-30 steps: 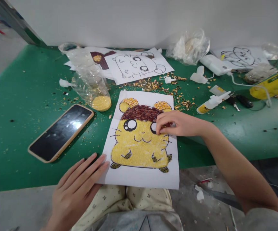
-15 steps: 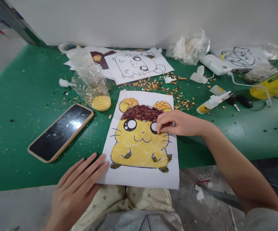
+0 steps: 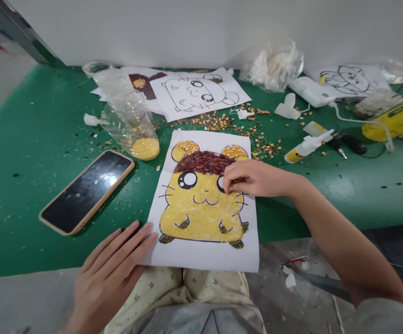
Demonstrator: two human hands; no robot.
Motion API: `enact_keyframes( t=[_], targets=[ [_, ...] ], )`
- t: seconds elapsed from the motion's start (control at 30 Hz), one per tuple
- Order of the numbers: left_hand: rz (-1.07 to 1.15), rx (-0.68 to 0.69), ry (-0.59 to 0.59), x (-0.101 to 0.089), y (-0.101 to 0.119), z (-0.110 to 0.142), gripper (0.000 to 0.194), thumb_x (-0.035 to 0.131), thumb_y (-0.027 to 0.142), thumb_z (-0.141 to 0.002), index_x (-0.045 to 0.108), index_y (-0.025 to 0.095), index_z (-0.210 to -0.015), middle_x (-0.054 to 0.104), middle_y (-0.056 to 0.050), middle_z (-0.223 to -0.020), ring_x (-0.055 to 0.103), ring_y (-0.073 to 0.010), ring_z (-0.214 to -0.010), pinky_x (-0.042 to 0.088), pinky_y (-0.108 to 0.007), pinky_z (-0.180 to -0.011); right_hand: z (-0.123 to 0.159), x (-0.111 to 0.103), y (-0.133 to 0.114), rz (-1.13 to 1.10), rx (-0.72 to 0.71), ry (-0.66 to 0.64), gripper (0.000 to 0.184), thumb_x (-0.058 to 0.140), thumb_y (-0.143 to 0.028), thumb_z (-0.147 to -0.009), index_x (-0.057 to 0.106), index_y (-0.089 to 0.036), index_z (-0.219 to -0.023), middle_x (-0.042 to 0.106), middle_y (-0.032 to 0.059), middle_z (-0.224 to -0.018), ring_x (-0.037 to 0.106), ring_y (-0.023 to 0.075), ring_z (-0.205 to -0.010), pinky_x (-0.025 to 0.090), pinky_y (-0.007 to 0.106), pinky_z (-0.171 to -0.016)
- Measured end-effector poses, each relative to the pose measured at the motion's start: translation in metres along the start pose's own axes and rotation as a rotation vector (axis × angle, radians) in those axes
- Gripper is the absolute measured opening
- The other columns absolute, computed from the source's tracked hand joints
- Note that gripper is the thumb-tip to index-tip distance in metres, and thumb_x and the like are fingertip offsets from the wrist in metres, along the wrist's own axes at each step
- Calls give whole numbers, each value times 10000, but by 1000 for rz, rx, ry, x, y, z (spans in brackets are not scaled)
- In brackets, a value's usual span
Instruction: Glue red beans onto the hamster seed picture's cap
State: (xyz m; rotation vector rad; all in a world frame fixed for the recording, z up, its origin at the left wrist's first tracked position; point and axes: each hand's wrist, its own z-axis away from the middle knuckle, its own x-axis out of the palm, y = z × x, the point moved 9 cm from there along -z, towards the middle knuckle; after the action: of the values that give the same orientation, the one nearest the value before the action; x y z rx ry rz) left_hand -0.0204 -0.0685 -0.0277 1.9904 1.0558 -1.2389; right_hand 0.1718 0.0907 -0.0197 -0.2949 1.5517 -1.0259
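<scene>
I see the left hand spread flat, its straight fingers slightly apart on the lower left edge of a smooth white sheet. The right hand is curled, thumb and fingertips drawn together over one round black-and-white eye of the sheet's hamster figure; from here I cannot tell whether they pinch anything. Below and left of those fingertips the body is a fine, grainy yellow coat. Just above them runs a band of glossy, flattish red-brown seeds, packed like scales, with plump corn kernels in the rounded ears beyond. Past the left fingers lies a slab-shaped phone, its dark glass catching glare. Right of the right fingers, a slim-nozzled bottle wears a yellow label too small for me to read.
</scene>
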Motion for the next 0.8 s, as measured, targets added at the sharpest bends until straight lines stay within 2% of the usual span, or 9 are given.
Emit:
enact_keyframes(
  t=[0.23,0.57,0.7,0.8],
  targets=[
    [-4,-6,-13,1,-1,1,535,615,108,-797,494,216,-1306,625,-54,-1222,570,-254,-1136,408,-431,-1024,0,-1,1,15,6,1,162,480,-127,-841,621,-179,-781,622,31,-811,544,136,-744,377,258,-697],
    [-7,6,-16,2,0,2,541,613,107,-794,493,212,-1310,619,-55,-1231,564,-257,-1145,400,-420,-1037,2,-3,3,-23,27,29,155,495,-153,-847,647,-182,-857,634,42,-879,559,136,-776,394,254,-701],
    [-4,3,-15,2,-1,2,539,609,110,-796,490,212,-1312,621,-59,-1227,565,-260,-1142,407,-431,-1027,3,-3,3,-13,46,9,158,493,-122,-823,640,-181,-815,627,38,-852,555,140,-764,402,255,-690],
    [-6,0,-17,2,-1,2,539,606,112,-800,485,214,-1315,621,-58,-1227,567,-259,-1138,410,-435,-1021,4,-5,4,-43,61,33,221,448,-80,-817,637,-182,-869,632,43,-897,559,143,-797,412,259,-700]
  ],
)
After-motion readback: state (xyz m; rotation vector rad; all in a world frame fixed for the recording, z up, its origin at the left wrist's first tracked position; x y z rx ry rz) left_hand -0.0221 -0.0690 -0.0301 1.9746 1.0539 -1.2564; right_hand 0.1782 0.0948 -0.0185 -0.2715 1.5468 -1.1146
